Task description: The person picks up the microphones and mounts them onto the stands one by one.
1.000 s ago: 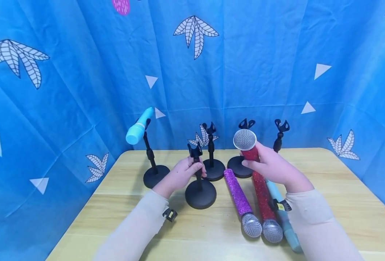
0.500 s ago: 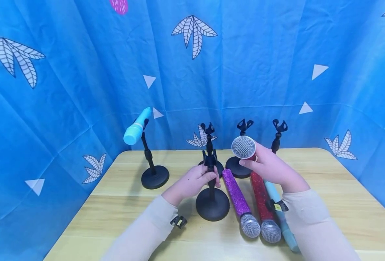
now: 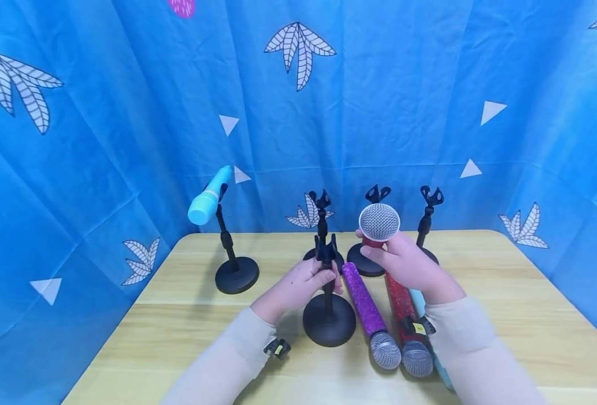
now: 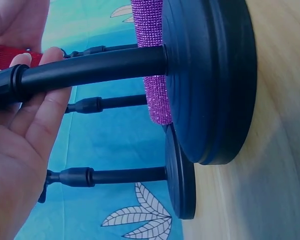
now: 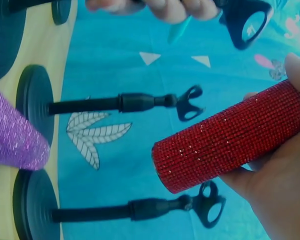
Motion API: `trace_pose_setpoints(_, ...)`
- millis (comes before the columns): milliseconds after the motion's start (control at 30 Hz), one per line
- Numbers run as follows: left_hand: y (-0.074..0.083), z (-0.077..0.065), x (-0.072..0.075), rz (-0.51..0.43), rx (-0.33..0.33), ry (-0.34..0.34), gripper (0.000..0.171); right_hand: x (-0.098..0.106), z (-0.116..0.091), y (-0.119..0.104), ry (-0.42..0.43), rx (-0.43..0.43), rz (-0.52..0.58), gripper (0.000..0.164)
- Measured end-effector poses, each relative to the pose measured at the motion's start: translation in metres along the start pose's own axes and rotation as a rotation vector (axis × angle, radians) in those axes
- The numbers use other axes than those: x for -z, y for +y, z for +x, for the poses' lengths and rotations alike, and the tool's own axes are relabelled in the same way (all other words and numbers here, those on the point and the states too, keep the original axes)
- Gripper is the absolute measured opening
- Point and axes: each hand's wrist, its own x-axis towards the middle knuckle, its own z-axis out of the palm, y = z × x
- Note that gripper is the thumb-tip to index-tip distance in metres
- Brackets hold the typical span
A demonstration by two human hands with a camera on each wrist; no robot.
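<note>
- Behind the front stand (image 3: 330,326) it's all blue curtain (image 3: 404,112), wrapping round both sides, printed with leaves (image 3: 303,53) and pale triangles (image 3: 492,111).
- Under and around the front stand: pale wood table (image 3: 151,332). The stand looks upright, but I can't tell if it's actually touching the wood.
- Left of the front stand there's a loaded stand (image 3: 237,275) with a light-blue mic (image 3: 211,199) already sitting in it. Just behind the front stand is a back stand (image 3: 322,225), then a middle stand (image 3: 377,194) and a far stand (image 3: 423,225) further right of it, all three bare.
- Right of the front stand, lying side by side: purple mic (image 3: 363,298), spare red mic (image 3: 401,301) and a pale blue mic (image 3: 417,302), that last one partly covered by the right sleeve (image 3: 472,332).
- Red mic (image 3: 379,222) is up off the table, right of the front stand, head facing the person.
- Left hand (image 3: 300,287) is curled round the front stand; right hand (image 3: 407,261) grips the red mic below its head.
- Clip (image 3: 326,250) on the front stand has nothing in it. My guess: the step in hand is matching red mic to front stand, and the next move calls for bringing the mic over and pressing it in while the other hand steadies things.
</note>
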Motion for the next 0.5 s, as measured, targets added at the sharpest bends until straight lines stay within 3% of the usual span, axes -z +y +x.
trace_pose_setpoints(500,0.000,-0.001,-0.002,0.027,-0.015,0.016,0.025,-0.020,0.029,-0.023,0.116,0.255,0.264,0.033)
